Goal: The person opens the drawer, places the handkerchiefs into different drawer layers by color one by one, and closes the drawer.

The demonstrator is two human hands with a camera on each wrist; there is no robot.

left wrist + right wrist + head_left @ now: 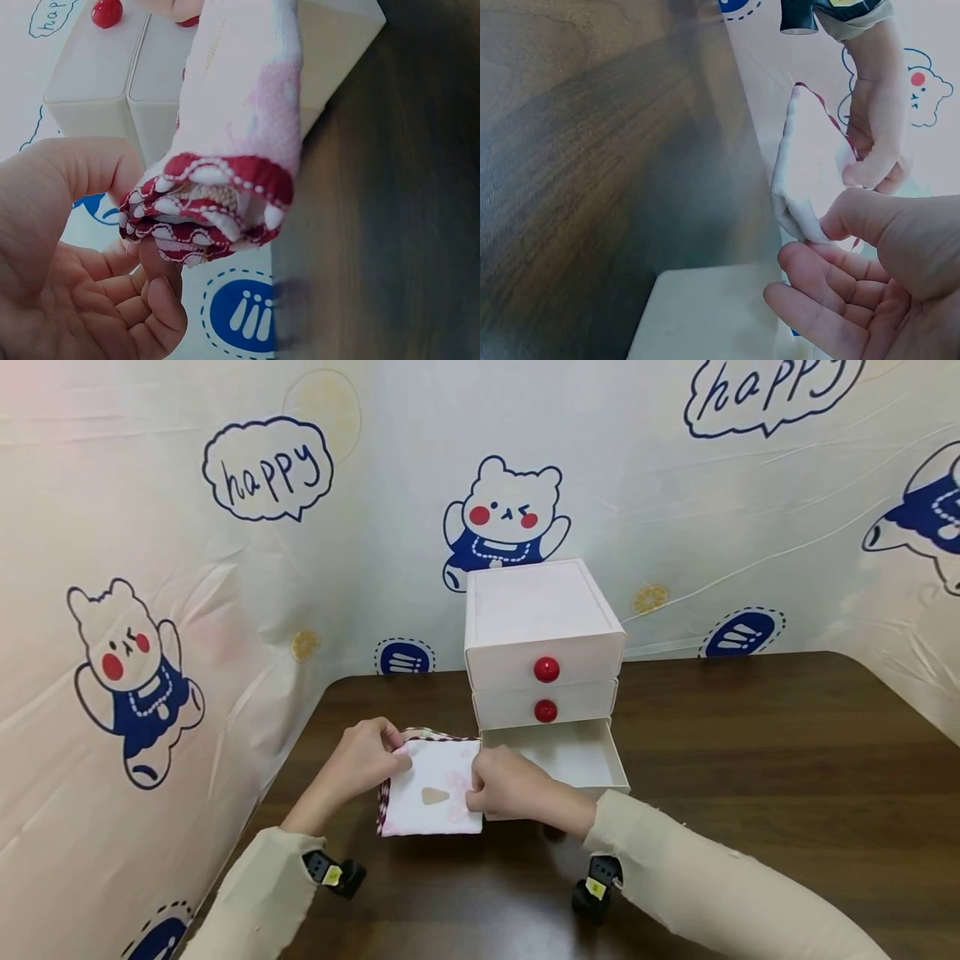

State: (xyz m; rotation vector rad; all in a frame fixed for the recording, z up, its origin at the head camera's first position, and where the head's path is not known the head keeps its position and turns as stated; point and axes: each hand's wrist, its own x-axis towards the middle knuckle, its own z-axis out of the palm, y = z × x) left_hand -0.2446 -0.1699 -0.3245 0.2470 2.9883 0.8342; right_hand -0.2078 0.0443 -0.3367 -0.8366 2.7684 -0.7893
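Observation:
A folded white towel [429, 774] with faint pink patches and a dark red edging hangs between both hands, left of the open bottom drawer [566, 752]. My left hand [365, 757] pinches its upper left side between thumb and fingers. My right hand [516, 785] grips the right side, in front of the drawer. Several stacked layers with red scalloped trim show at the towel's end [217, 191] in the left wrist view. In the right wrist view, thumb and forefinger pinch a corner of the towel [806, 169], while the other fingers curl loosely below.
A white drawer box [540, 602] stands at the back of the dark wooden table [742, 752]. Its upper two drawers are closed, each with a red knob [547, 669]. A printed cloth [375, 543] with bears hangs behind the table and along its sides.

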